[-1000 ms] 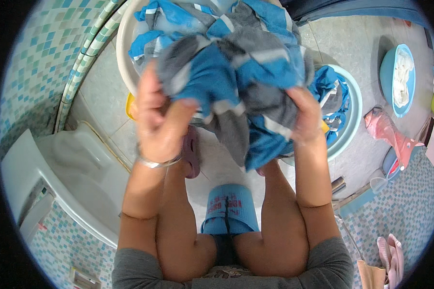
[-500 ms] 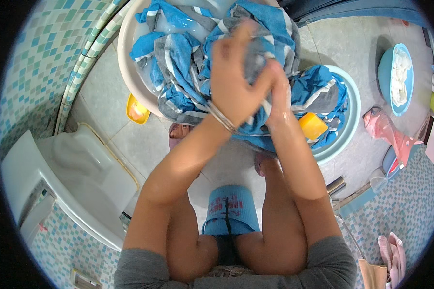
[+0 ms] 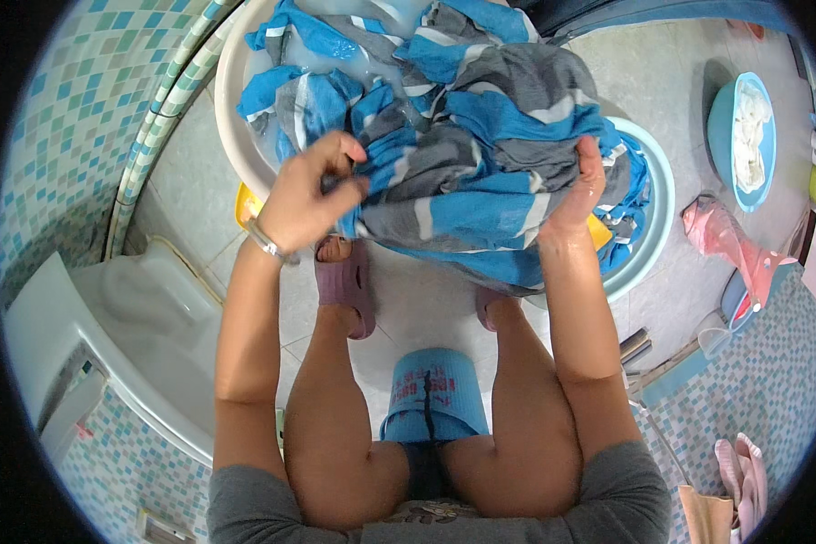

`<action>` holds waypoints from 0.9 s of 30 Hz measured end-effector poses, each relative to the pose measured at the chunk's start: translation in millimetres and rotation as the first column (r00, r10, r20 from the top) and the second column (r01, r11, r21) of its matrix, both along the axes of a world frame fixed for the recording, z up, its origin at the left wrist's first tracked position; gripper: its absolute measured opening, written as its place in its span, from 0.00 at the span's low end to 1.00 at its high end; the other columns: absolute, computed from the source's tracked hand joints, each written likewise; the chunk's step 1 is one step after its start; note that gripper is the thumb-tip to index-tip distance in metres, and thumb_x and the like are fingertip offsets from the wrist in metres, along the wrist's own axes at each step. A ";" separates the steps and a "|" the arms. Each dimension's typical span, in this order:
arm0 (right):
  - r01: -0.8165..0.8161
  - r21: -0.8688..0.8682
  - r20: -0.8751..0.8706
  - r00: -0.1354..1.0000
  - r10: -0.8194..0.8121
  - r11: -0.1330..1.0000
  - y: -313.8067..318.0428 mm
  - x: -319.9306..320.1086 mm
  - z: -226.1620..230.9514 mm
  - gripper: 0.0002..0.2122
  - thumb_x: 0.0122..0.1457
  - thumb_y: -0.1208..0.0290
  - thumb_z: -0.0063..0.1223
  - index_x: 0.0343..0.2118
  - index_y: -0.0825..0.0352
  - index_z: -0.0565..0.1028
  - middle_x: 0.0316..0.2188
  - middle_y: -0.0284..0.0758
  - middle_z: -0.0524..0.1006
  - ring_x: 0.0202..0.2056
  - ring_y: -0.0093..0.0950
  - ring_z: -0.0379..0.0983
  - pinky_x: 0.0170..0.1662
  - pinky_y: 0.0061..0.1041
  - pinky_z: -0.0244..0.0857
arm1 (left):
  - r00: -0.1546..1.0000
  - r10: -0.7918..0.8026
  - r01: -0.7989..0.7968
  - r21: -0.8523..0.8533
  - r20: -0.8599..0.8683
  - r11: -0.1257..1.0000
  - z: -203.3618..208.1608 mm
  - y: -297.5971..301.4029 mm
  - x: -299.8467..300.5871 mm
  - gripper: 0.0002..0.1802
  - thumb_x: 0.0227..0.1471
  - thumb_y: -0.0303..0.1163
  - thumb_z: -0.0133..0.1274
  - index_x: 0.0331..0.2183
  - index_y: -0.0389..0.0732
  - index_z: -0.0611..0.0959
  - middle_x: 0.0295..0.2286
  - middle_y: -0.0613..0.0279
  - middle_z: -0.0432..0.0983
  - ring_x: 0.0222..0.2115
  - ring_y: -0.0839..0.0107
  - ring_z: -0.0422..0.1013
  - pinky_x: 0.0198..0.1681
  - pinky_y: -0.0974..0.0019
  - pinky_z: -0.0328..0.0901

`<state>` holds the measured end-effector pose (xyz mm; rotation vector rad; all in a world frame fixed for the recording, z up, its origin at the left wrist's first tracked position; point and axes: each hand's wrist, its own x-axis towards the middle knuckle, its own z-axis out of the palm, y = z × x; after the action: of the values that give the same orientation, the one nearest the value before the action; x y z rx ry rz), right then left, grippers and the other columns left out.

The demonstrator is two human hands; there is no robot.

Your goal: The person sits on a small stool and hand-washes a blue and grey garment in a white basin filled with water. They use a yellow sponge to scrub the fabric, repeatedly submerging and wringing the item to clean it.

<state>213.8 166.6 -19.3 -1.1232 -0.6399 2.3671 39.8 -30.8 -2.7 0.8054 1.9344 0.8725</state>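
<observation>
A large wet cloth (image 3: 480,163) with blue, grey and white stripes spreads between my hands, partly over the rim of a pale washbasin (image 3: 231,118) of cloudy water. My left hand (image 3: 310,192), with a bracelet at the wrist, has its fingers curled at the cloth's left edge. At the right edge, my right hand (image 3: 573,198) grips the fabric, its fingers partly hidden by it. More of the striped cloth lies in a light blue basin (image 3: 657,227) on the right. Beside my right wrist, a yellow block-like thing (image 3: 599,232) is mostly covered.
A yellow dish (image 3: 246,205) stands on the floor left of the washbasin. Further right are a small blue basin (image 3: 721,136) with white cloth and a pink bag (image 3: 730,240). A white tub (image 3: 145,317) lines the left side. Beneath me is a blue bucket-like seat (image 3: 433,390).
My hands were together over the cloth, rubbing it. They have moved apart, left hand leftward and right hand rightward, and the cloth is spread out between them, covering more of the yellow block.
</observation>
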 end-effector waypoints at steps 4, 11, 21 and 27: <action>0.074 -0.120 -0.173 0.980 -0.095 0.990 -1.3 14.7 -18.5 0.28 0.52 0.56 0.44 0.54 0.67 0.62 0.53 0.42 0.65 0.52 0.41 0.62 0.58 0.39 0.52 | 0.864 -0.342 0.191 -0.386 -0.370 0.902 26.7 14.1 23.9 0.33 0.33 0.52 0.63 0.38 0.41 0.76 0.17 0.54 0.73 0.24 0.53 0.74 0.29 0.58 0.68; -0.160 -0.228 -0.602 0.798 -0.010 0.960 -6.2 23.5 -26.5 0.26 0.55 0.58 0.43 0.55 0.66 0.61 0.55 0.40 0.63 0.56 0.38 0.58 0.60 0.40 0.49 | 0.949 0.122 -0.027 0.311 -0.291 0.950 -39.5 12.0 23.3 0.16 0.41 0.31 0.56 0.36 0.37 0.78 0.34 0.52 0.73 0.37 0.62 0.70 0.43 0.67 0.64; -0.271 -0.112 0.152 0.946 0.286 0.956 -36.2 -54.8 -7.2 0.19 0.53 0.57 0.53 0.39 0.68 0.73 0.34 0.35 0.74 0.36 0.26 0.69 0.40 0.24 0.63 | 0.818 0.167 0.061 0.371 -0.551 0.927 10.3 50.0 75.8 0.15 0.30 0.32 0.53 0.27 0.36 0.74 0.40 0.52 0.65 0.39 0.52 0.63 0.42 0.59 0.58; -0.229 -0.194 0.172 0.949 0.263 0.954 -50.3 -47.8 -11.0 0.12 0.48 0.65 0.55 0.29 0.70 0.75 0.30 0.31 0.73 0.32 0.23 0.67 0.37 0.22 0.61 | 0.749 0.663 -0.581 0.467 -0.014 0.666 -50.2 68.4 55.2 0.16 0.34 0.36 0.54 0.26 0.35 0.73 0.25 0.51 0.65 0.28 0.55 0.63 0.33 0.60 0.59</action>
<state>165.9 116.2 -30.3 -1.4415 -0.6889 2.5838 95.0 37.7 -53.0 0.4483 2.2559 1.7619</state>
